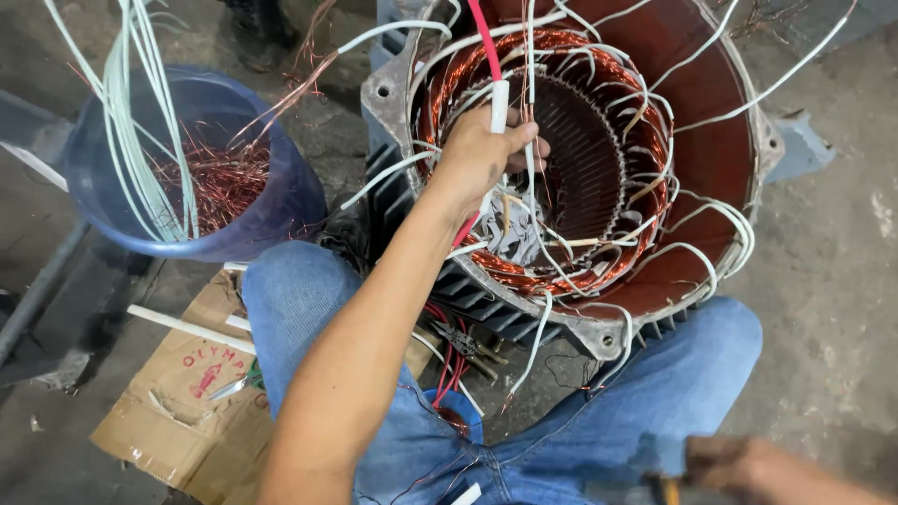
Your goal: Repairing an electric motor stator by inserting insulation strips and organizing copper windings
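Inside the round red-painted motor stator housing point(720, 140), ringed by copper windings point(449, 103), the left hand point(482, 154) grips a white-sleeved red wire point(499, 98); loose white sleeved leads point(692, 252) crowd around. The blurred right hand point(739, 463) holds a yellow-handled tool point(670, 490) at the bottom edge. A blue plastic bucket of copper scrap point(281, 201) stands left.

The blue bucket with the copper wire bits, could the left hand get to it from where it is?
Probably yes. The left hand grips a white sleeve inside the motor stator, and the blue bucket sits close beside the stator with an open top. The hand would have to let go first.
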